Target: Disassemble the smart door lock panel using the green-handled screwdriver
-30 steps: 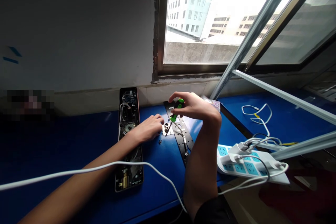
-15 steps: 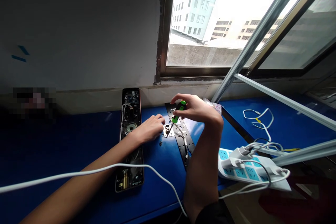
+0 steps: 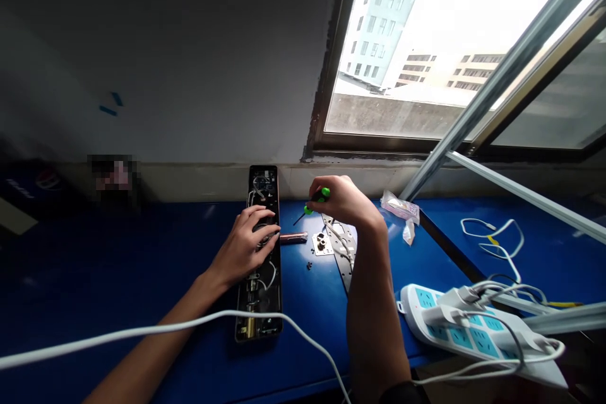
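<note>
A long black door-lock housing (image 3: pixel 269 322), its inner electronics and wires exposed, lies on the blue table. My left hand (image 3: pixel 249 237) rests across its middle, fingers spread and slightly bent, covering part of the inside. Out from the housing's right side sticks a copper-coloured handle (image 3: pixel 294 238). My right hand (image 3: pixel 343 199) grips a green-and-black screwdriver (image 3: pixel 317 201), its tip pointing down-left above the table, apart from the parts. Below it lies a small square metal plate (image 3: pixel 323 244) with a round centre fitting. Several small dark screws (image 3: pixel 309 266) are scattered beside it.
A perforated black plate with a white cable (image 3: pixel 341 243) lies partly under my right forearm. A loaded power strip (image 3: pixel 459 322) stands at right, near a metal frame (image 3: pixel 473 101). A thick white cable (image 3: pixel 213 314) crosses in front. Plastic bags (image 3: pixel 400 207) lie by the wall.
My left hand has moved from beside the square plate onto the lock housing. The screwdriver tip has lifted off the square plate and shifted away from it. The view has turned left.
</note>
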The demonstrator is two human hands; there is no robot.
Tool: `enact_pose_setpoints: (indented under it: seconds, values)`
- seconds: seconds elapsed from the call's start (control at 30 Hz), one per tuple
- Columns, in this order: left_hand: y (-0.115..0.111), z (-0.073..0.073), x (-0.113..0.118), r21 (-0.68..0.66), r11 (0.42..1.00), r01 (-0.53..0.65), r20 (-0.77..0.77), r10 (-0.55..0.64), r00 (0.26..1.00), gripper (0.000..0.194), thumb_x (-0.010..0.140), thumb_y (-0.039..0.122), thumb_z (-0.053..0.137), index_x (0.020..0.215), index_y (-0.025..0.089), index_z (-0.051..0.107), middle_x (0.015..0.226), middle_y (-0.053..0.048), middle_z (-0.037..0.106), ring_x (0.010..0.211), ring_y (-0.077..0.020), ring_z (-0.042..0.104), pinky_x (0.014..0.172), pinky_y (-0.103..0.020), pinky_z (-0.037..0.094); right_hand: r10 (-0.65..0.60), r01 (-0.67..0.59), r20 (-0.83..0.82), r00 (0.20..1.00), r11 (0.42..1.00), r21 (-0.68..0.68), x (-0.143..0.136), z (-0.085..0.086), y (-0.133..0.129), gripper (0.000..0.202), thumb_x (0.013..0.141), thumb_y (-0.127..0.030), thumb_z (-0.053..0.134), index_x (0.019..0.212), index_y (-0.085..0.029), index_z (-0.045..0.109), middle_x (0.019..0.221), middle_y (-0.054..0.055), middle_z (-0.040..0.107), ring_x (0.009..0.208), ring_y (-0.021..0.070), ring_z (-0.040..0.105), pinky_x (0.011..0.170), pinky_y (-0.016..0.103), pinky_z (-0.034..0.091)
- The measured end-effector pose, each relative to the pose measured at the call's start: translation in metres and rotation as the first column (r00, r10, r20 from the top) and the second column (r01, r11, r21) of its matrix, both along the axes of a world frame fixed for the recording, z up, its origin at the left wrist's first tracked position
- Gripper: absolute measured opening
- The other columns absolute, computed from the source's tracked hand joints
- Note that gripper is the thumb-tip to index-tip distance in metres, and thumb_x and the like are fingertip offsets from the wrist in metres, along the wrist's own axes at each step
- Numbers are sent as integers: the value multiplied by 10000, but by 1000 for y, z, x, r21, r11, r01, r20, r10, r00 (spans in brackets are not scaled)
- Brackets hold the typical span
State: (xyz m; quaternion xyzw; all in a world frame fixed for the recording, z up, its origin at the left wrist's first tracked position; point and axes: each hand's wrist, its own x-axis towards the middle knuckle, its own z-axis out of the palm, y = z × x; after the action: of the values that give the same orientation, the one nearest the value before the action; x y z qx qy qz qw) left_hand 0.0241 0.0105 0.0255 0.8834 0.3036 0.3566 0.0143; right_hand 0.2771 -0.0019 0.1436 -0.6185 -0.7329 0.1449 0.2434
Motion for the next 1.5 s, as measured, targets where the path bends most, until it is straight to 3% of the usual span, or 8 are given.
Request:
enact_pose_setpoints:
  seconds: [0.13, 0.33, 0.47, 0.6, 0.7, 0.93, 1.17, 1.5]
  values:
    - [-8, -11, -9, -24, 999, -45, 77, 46, 996, 203, 1019, 235, 603, 1172, 223, 736, 1319, -110, 632, 1361, -311, 480, 1124, -553, 479, 7, 3, 62, 998, 985, -170, -16, -15, 7, 111, 742, -169, 745, 793, -200, 651, 796, 19, 740, 604, 126, 650, 552, 231, 444]
    - [-10, -8, -20, -46, 995, -85, 144, 91, 985, 197, 1023, 230, 593, 1157, 239, 737, 1302, -93, 637, 1345, -304, 485, 1126, -561, 474, 34, 27, 147, 989, 918, -397, -34, -47, 2, 76, 813, -216, 729, 821, -197, 656, 656, 25, 715, 521, 146, 643, 485, 234, 410]
    - [-11, -7, -25, -42, 995, -86, 170, 92, 981, 195, 1021, 219, 589, 1146, 238, 737, 1298, -87, 635, 1332, -295, 499, 1132, -544, 476, 59, 35, 216, 975, 914, -405, -48, -70, -5, 145, 841, -267, 754, 942, -197, 678, 865, 51, 748, 781, 187, 697, 632, 261, 487]
    - [-13, -7, -24, -37, 997, -71, 156, 76, 985, 194, 1021, 212, 585, 1138, 215, 740, 1291, -98, 635, 1323, -294, 499, 1132, -536, 476, 111, 24, 264, 958, 888, -460, -58, -93, -10, 302, 979, -381, 687, 1188, -164, 669, 1156, 76, 709, 1006, 211, 699, 874, 403, 599]
    - [-16, -8, -22, -40, 998, -56, 146, 61, 987, 194, 1017, 207, 586, 1135, 216, 739, 1300, -100, 634, 1324, -299, 497, 1122, -542, 485, 136, 6, 259, 956, 875, -483, -61, -104, -13, 361, 1011, -396, 650, 1293, -171, 634, 1285, 94, 667, 1080, 223, 690, 923, 447, 607]
    - [-27, -9, -11, -38, 999, 6, 102, -2, 995, 208, 1010, 196, 596, 1164, 225, 733, 1311, -110, 638, 1361, -319, 473, 1094, -544, 511, 73, -16, 159, 985, 943, -333, -44, -101, -15, 212, 954, -405, 671, 943, -199, 721, 845, 40, 753, 769, 177, 688, 664, 260, 471]
    - [-38, -8, 6, -70, 994, 79, -85, -84, 993, 187, 1018, 228, 583, 1026, 213, 769, 1346, -116, 651, 1408, -362, 448, 1088, -585, 505, 35, -12, 93, 995, 972, -237, -2, -102, -16, 213, 892, -109, 592, 949, -215, 768, 882, 33, 758, 742, 148, 648, 677, 242, 437]
    - [-38, -3, 22, -12, 992, 125, -163, -126, 979, 196, 1015, 193, 573, 965, 188, 762, 1371, -131, 648, 1420, -377, 437, 1065, -583, 507, 64, -35, 111, 992, 969, -244, 9, -117, -25, 320, 808, -23, 638, 993, -241, 781, 920, 30, 763, 760, 155, 651, 704, 253, 431]
